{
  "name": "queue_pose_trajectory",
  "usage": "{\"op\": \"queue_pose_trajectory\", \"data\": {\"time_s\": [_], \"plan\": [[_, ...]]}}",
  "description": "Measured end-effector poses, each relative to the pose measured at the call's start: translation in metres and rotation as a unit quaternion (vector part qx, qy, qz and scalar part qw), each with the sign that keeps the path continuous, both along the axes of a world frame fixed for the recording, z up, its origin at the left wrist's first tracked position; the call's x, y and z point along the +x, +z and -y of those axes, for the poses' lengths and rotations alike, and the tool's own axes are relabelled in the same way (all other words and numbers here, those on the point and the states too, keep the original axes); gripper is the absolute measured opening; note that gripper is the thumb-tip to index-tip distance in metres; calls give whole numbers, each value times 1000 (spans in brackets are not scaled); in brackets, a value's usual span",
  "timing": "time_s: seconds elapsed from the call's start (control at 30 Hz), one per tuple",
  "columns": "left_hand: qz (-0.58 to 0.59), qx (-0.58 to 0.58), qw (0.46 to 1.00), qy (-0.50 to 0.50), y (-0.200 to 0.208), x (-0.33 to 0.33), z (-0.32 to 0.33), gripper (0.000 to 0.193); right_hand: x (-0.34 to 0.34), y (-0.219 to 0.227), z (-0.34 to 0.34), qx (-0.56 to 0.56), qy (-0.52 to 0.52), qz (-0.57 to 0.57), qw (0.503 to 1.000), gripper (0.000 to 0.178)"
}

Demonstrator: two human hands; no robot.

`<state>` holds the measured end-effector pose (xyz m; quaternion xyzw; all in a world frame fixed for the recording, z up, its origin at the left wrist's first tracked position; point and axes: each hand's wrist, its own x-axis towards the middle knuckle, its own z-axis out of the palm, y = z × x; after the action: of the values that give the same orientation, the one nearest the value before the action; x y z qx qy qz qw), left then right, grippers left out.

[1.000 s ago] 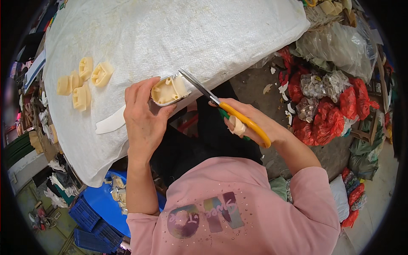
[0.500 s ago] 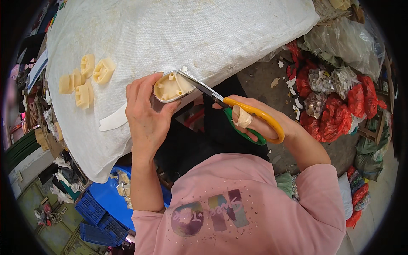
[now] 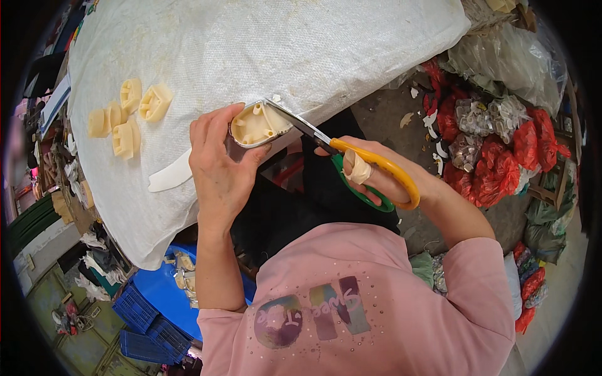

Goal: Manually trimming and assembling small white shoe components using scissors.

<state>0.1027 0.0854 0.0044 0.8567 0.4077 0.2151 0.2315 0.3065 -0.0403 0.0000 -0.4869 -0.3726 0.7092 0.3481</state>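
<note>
In my left hand (image 3: 221, 153) is an oval, cream-coloured moulded plastic shell (image 3: 254, 127) with small round posts inside and a shiny rim; my thumb and fingers pinch it from the left. My right hand (image 3: 376, 164) grips a pair of scissors (image 3: 308, 129) with one yellow and one green handle loop. A pale wrap goes round one of its fingers. The blades lie across the shell's right side at its far edge, beside a small white scrap (image 3: 276, 98). A curved white strip (image 3: 170, 175) rests on the cloth by my left wrist.
White woven sheeting (image 3: 269, 44) covers the work surface. Several cream moulded pieces (image 3: 155, 103) lie on its left part. Below at left are a blue tub (image 3: 164, 291) and blue plastic baskets (image 3: 135, 307). Red plastic bags (image 3: 495, 175) and white scraps (image 3: 430, 122) sit on the floor at right.
My left hand and the shell have shifted slightly to the right and away from me. The scissor tips have moved a little the same way, still at the shell's edge.
</note>
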Motion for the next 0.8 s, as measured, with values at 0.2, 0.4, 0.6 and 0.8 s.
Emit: {"op": "queue_pose_trajectory", "data": {"time_s": [0.2,0.4,0.6,0.8], "plan": [[-6,4,1000,-4,1,-1,0,59,-12,-9,10,6,-28,11,1000,53],[-10,2,1000,4,0,0,0,58,-18,-11,14,-8,-44,23,999,48],[4,-25,1000,10,4,0,0,57,-1,-37,37,156,-65,213,962,62],[5,-52,998,-22,5,-6,-9,53,33,-5,24,198,78,480,851,72]]}}
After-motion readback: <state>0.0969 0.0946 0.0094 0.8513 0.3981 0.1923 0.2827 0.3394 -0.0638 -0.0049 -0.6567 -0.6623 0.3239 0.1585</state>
